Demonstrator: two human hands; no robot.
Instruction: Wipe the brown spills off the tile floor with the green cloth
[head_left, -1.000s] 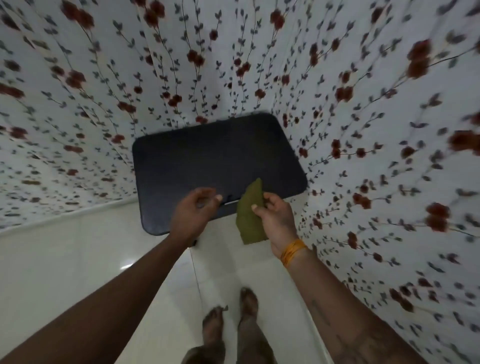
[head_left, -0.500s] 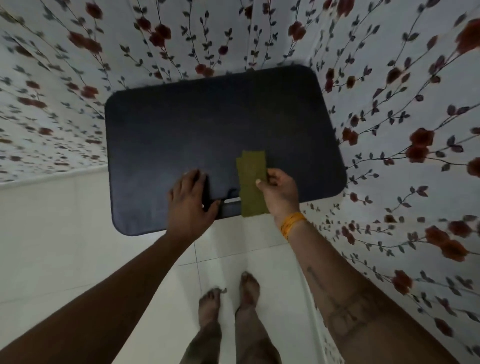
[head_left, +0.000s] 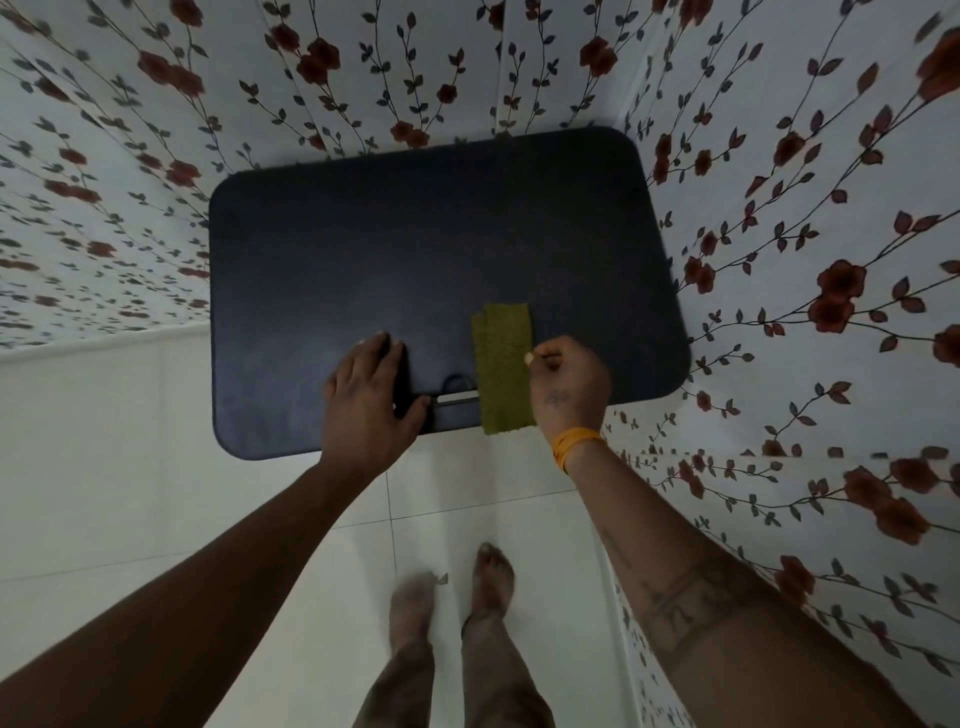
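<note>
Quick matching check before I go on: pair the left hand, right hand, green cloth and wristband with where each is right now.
Things:
1. left hand
2. right hand
3. green cloth
4. orange wristband

States:
A. draped over the dark board's near edge
B. pinching the cloth's edge
C. flat on the board, holding nothing
D. around the right wrist

Pairs: 1-C, 2-B, 3-A, 4-D

Right hand (head_left: 569, 384) pinches green cloth (head_left: 504, 369) (folded) over dark board (head_left: 415, 260).
</note>
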